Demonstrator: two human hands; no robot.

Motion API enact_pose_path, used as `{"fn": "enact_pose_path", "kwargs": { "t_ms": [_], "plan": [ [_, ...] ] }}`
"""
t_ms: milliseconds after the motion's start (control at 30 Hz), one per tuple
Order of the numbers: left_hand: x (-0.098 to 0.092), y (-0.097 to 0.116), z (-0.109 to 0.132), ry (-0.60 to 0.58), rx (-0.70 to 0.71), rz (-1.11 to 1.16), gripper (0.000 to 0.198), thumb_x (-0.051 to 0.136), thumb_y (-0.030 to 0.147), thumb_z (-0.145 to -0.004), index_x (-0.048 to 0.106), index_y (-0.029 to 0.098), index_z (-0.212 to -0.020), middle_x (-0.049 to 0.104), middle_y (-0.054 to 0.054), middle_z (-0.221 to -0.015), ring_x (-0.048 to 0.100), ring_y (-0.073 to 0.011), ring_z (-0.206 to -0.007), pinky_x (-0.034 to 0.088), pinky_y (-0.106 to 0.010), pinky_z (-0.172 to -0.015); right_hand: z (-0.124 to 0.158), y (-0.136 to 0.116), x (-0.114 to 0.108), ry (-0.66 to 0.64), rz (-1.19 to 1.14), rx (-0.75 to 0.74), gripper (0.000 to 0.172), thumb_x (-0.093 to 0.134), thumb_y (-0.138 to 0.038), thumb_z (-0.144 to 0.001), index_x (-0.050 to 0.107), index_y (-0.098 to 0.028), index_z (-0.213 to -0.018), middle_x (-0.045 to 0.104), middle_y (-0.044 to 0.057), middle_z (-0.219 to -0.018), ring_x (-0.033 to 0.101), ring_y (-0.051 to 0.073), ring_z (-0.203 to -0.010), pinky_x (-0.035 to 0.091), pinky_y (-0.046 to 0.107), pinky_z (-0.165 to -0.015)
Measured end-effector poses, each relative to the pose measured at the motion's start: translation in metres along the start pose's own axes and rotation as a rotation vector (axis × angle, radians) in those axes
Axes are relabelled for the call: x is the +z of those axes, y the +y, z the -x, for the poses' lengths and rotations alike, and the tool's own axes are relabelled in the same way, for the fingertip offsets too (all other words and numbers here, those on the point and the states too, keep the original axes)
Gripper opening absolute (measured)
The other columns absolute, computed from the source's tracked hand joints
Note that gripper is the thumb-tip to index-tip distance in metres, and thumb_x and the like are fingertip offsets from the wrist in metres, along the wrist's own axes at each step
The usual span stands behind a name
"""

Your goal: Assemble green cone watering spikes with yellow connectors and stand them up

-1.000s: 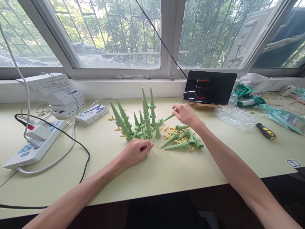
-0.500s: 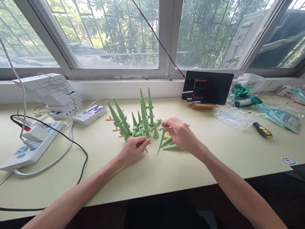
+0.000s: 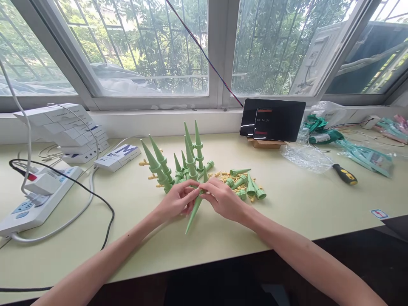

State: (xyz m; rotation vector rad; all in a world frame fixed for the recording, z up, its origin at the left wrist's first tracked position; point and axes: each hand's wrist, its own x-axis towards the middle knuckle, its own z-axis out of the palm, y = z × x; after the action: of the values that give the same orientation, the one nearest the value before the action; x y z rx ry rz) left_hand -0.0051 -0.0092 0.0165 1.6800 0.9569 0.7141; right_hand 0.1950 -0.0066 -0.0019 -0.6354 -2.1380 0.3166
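Observation:
A green plastic watering spike [image 3: 194, 214] slants toward me, its point down and to the left. My left hand [image 3: 177, 199] and my right hand [image 3: 226, 200] meet at its wide end, both closed on it with fingertips together; the fingers hide that end. Just behind my hands stand several assembled green spikes [image 3: 152, 159] with collars, some with yellow valves [image 3: 144, 162] poking out sideways. Right of my right hand lies a pile of loose green cones [image 3: 250, 186] and small yellow parts [image 3: 222, 174].
A power strip [image 3: 44, 197] with cables and stacked white boxes [image 3: 68, 131] are at left. A tablet [image 3: 287, 121] with a phone [image 3: 264, 125] leans near the window. Farther right lie a screwdriver [image 3: 345, 174], clear plastic wrap [image 3: 307, 158] and green bags [image 3: 366, 157].
My right hand has moved left from beside the pile, bringing the spike to my left hand. The two hands now meet at it, and the pile on the right shows more.

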Motion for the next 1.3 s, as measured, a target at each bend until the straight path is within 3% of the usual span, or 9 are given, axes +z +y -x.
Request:
{"fn": "enact_pose_path", "kwargs": {
  "t_ms": [200, 500, 700, 933, 1300],
  "plan": [
    [-0.0003, -0.0022, -0.0005, -0.031, -0.009, -0.012, 0.030, 0.053, 0.045, -0.094, 0.059, 0.016, -0.102, 0.054, 0.004, -0.057, 0.047, -0.0065, -0.040, 0.039, -0.018, -0.040, 0.0031, -0.0019, 0.0006, 0.011, -0.063, 0.034, 0.013, 0.055, -0.016, -0.095, 0.059, -0.018, -0.107, 0.065, 0.007, -0.092, 0.059, 0.019, -0.086, 0.051, 0.033, -0.079],
    [0.0000, -0.0022, -0.0022, -0.104, -0.018, 0.050, 0.030, 0.055, 0.045, -0.093, 0.058, 0.016, -0.097, 0.064, -0.001, -0.069, 0.059, -0.0110, -0.045, 0.046, -0.020, -0.042, 0.0045, -0.0043, 0.0035, -0.018, -0.128, 0.034, 0.012, 0.053, -0.017, -0.096, 0.058, -0.020, -0.106, 0.067, 0.006, -0.095, 0.061, 0.019, -0.090, 0.052, 0.034, -0.083],
    [-0.0033, -0.0047, -0.0036, -0.135, -0.052, 0.056, 0.030, 0.058, 0.045, -0.091, 0.061, 0.016, -0.095, 0.059, 0.002, -0.058, 0.060, -0.0130, -0.046, 0.048, -0.022, -0.044, 0.0055, -0.0047, 0.0039, -0.052, -0.168, 0.068, 0.013, 0.052, -0.016, -0.096, 0.059, -0.022, -0.105, 0.068, 0.007, -0.100, 0.063, 0.018, -0.093, 0.054, 0.034, -0.084],
    [-0.0043, -0.0037, -0.0039, -0.086, -0.053, 0.038, 0.032, 0.060, 0.047, -0.089, 0.062, 0.015, -0.092, 0.063, -0.001, -0.068, 0.059, -0.0114, -0.047, 0.048, -0.022, -0.044, 0.0052, -0.0060, 0.0018, -0.039, -0.165, 0.056, 0.015, 0.054, -0.016, -0.095, 0.058, -0.021, -0.108, 0.068, 0.007, -0.103, 0.063, 0.018, -0.097, 0.053, 0.033, -0.087],
    [-0.0048, -0.0067, -0.0042, 0.005, -0.015, -0.072, 0.034, 0.058, 0.048, -0.090, 0.063, 0.015, -0.093, 0.063, 0.000, -0.062, 0.058, -0.0114, -0.043, 0.044, -0.021, -0.042, 0.0062, -0.0036, 0.0005, 0.011, -0.131, 0.097, 0.022, 0.058, -0.016, -0.091, 0.058, -0.022, -0.112, 0.067, 0.007, -0.104, 0.063, 0.021, -0.100, 0.053, 0.036, -0.085]
  ]
}}
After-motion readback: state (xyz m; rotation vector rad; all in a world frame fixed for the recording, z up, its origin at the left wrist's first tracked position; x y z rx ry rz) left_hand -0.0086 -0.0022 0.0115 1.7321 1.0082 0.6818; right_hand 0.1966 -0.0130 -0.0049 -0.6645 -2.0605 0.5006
